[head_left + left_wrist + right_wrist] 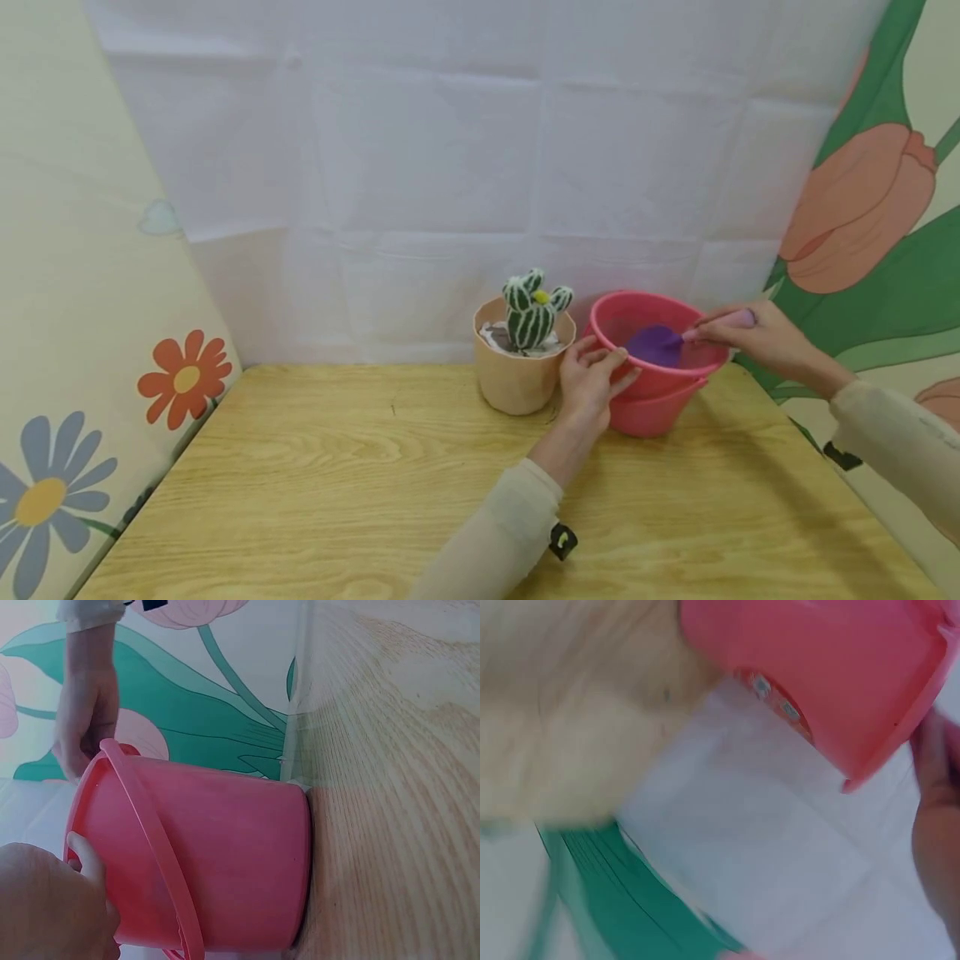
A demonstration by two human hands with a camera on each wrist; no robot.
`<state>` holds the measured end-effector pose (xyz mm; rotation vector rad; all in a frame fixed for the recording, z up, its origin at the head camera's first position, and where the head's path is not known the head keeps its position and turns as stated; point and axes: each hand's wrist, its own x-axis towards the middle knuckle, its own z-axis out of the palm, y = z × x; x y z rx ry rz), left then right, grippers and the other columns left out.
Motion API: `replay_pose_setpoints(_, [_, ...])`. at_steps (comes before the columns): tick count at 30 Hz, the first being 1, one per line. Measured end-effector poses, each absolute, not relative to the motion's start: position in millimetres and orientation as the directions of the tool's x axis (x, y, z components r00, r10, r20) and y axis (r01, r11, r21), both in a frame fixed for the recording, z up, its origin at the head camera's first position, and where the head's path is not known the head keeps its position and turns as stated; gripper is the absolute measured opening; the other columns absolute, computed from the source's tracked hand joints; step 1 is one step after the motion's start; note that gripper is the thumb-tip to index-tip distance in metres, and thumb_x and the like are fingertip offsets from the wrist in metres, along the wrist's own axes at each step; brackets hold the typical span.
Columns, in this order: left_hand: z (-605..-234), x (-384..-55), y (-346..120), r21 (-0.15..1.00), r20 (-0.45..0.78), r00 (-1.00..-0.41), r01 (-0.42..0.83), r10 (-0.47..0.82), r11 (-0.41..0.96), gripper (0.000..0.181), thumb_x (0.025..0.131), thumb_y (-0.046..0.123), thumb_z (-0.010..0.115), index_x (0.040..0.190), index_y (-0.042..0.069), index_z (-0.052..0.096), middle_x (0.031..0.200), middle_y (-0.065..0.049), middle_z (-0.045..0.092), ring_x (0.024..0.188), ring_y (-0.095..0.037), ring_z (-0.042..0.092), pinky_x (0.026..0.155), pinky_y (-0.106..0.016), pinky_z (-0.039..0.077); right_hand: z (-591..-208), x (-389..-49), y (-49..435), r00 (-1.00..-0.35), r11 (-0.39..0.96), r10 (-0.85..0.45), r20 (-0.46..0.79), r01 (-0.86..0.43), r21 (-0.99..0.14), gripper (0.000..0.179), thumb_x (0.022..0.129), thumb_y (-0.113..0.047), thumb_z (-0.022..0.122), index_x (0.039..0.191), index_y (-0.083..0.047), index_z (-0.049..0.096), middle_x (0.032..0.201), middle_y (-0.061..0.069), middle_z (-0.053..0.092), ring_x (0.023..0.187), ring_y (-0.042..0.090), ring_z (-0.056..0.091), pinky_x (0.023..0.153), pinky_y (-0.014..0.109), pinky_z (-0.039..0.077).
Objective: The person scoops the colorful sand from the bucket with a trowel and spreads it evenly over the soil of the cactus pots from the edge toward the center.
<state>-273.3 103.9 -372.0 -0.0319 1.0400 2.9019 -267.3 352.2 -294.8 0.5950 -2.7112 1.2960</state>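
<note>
Shovel [672,341] slants down leftward, blade [652,346] in bucket [648,412], handle [726,324] in right hand's grip [772,337], left hand [586,387] holding rim [678,372].

In the head view, the near wall of the pink bucket [651,413] hides its floor and the lower part of the purple scoop [651,343]; the fingers [718,333] of the right hand [771,337] cover part of its handle, and the left hand [587,385] masks some rim. The bottom edge cuts off the left sleeve [491,537]. In the right-wrist view, the label [776,699] is too blurred to read
</note>
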Motion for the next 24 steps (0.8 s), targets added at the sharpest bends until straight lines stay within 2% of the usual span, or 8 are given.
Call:
replay_pose_setpoints(2, [-373,-273,104,0.631,-0.034,-0.998,-0.059,0.048,-0.774,0.045,0.084,-0.017,0.071,0.123,0.0,0.054,0.093,-0.012,0.055,0.08,-0.023,0.067,0.075,-0.046,0.063,-291,-269,346,-0.898,0.717,-0.32,0.301,-0.438,-0.542,0.02,0.1,-0.02,0.069,0.111,-0.006,0.078,0.104,0.01,0.075,0.089,0.019,0.069,0.067,0.029,0.058])
replay_pose_setpoints(5, [-374,-274,104,0.628,-0.025,-0.999,-0.053,0.047,-0.777,0.044,0.085,-0.016,0.071,0.122,0.0,0.054,0.093,-0.011,0.054,0.08,-0.023,0.066,0.075,-0.046,0.063,-289,-274,337,-0.847,0.803,-0.394,0.356,-0.506,-0.315,0.015,0.095,-0.012,0.073,0.105,-0.003,0.078,0.096,0.01,0.075,0.078,0.019,0.065,0.061,0.032,0.055])
replay_pose_setpoints(7, [-375,-275,104,0.627,-0.023,-0.999,-0.052,0.049,-0.778,0.043,0.085,-0.015,0.071,0.122,0.0,0.054,0.093,-0.011,0.054,0.08,-0.022,0.065,0.076,-0.046,0.063,-288,-278,333,-0.818,0.807,-0.449,0.358,-0.544,-0.231,0.012,0.092,-0.006,0.074,0.101,0.002,0.076,0.092,0.01,0.074,0.079,0.022,0.067,0.064,0.036,0.057])
replay_pose_setpoints(9, [-376,-275,105,0.628,-0.023,-0.999,-0.053,0.05,-0.777,0.043,0.086,-0.015,0.071,0.122,0.0,0.054,0.094,-0.011,0.054,0.08,-0.022,0.064,0.076,-0.046,0.063,-288,-281,331,-0.816,0.804,-0.473,0.331,-0.554,-0.215,0.01,0.09,-0.002,0.073,0.098,0.004,0.075,0.088,0.01,0.073,0.078,0.022,0.067,0.065,0.039,0.059])
replay_pose_setpoints(11, [-376,-274,105,0.628,-0.03,-0.998,-0.058,0.05,-0.776,0.044,0.086,-0.015,0.071,0.123,0.0,0.054,0.094,-0.011,0.054,0.08,-0.022,0.064,0.076,-0.046,0.063,-288,-284,330,-0.831,0.811,-0.476,0.287,-0.541,-0.223,0.009,0.088,-0.001,0.073,0.096,0.004,0.074,0.086,0.008,0.073,0.076,0.02,0.068,0.064,0.037,0.059])
replay_pose_setpoints(14, [-374,-272,106,0.627,-0.039,-0.998,-0.068,0.056,-0.776,0.045,0.085,-0.016,0.072,0.124,0.0,0.054,0.094,-0.012,0.054,0.08,-0.023,0.065,0.076,-0.047,0.063,-286,-283,329,-0.878,0.827,-0.434,0.201,-0.477,-0.297,0.007,0.089,-0.002,0.071,0.093,0.004,0.074,0.081,0.004,0.071,0.069,0.017,0.065,0.059,0.032,0.057])
replay_pose_setpoints(20, [-370,-270,111,0.626,-0.037,-0.997,-0.071,0.062,-0.776,0.046,0.084,-0.015,0.073,0.124,0.0,0.055,0.094,-0.013,0.055,0.078,-0.025,0.067,0.075,-0.047,0.063,-278,-274,331,-0.957,0.799,-0.277,0.09,-0.281,-0.532,0.016,0.09,-0.004,0.062,0.076,0.003,0.067,0.07,0.012,0.068,0.063,0.026,0.067,0.056,0.035,0.06])
replay_pose_setpoints(24, [-367,-270,111,0.632,-0.041,-0.998,-0.068,0.054,-0.772,0.046,0.084,-0.016,0.072,0.124,0.0,0.055,0.094,-0.012,0.054,0.077,-0.025,0.067,0.074,-0.047,0.063,-276,-271,333,-0.968,0.746,-0.232,0.094,-0.239,-0.621,0.018,0.092,-0.007,0.061,0.082,0.005,0.07,0.076,0.015,0.071,0.068,0.029,0.072,0.061,0.036,0.062])
